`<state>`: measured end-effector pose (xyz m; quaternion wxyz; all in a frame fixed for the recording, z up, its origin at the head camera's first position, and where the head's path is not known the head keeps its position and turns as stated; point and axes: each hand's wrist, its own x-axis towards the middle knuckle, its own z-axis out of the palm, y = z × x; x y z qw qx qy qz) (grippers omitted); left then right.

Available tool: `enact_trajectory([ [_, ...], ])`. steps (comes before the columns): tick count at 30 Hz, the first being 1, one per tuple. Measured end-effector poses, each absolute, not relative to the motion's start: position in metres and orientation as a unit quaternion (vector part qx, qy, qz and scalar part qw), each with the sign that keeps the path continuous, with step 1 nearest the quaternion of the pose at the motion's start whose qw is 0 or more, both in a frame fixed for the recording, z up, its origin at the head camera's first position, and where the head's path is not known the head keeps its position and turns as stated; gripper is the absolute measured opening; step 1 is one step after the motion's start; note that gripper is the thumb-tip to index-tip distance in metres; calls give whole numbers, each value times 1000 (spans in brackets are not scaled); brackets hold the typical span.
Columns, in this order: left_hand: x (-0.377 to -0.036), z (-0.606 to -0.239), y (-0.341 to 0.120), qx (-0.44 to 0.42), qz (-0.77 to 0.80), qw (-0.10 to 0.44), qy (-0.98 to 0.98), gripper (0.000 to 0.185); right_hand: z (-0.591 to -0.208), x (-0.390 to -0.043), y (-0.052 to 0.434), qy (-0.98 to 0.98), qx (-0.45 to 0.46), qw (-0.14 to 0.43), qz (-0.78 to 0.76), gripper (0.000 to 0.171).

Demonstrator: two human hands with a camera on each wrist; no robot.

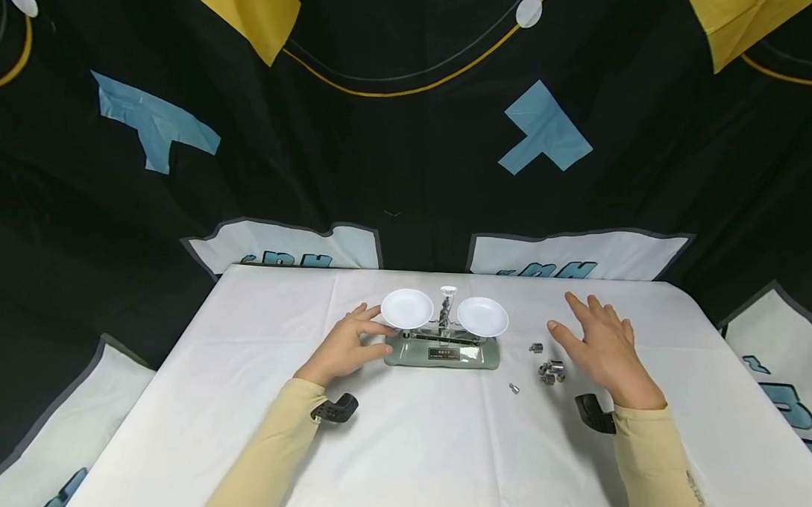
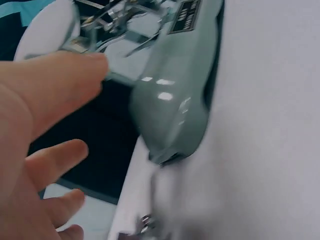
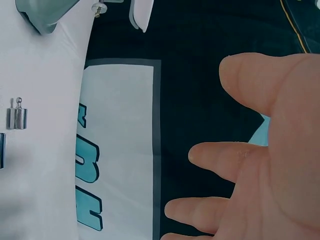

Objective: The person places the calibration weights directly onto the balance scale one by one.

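A green balance scale [image 1: 402, 358] with a left white pan [image 1: 407, 309] and a right white pan [image 1: 483, 316] stands on the table. My left hand [image 1: 349, 346] is at its left end, fingers spread, fingertips right at the base and below the left pan. The left wrist view shows the fingers beside the glossy base [image 2: 170, 100], curled around nothing. Spread and holding nothing, my right hand [image 1: 604, 354] hovers to the right of a cluster of metal weights [image 1: 552, 371]. A single weight [image 1: 536, 347] stands behind the cluster; a smaller weight [image 1: 514, 388] lies in front.
White cloth covers the table [image 1: 399, 447]. Behind its far edge hangs a black curtain [image 1: 396, 164] with blue, yellow and white patterns. A small shiny object [image 2: 146, 225] shows at the bottom of the left wrist view. Each wrist wears a black camera mount [image 1: 335, 409].
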<state>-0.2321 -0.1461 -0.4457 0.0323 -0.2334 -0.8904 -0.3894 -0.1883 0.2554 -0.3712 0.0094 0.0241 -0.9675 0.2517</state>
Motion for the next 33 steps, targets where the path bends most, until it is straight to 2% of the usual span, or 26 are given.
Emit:
enact_trajectory([
  [19, -231, -463, -121, -226, -467, 58, -853, 23, -373, -190, 252, -970, 29, 11, 243, 76],
  [33, -228, -469, -111, -189, -477, 34, -857, 24, -373, -191, 252, -971, 32, 1, 238, 75],
])
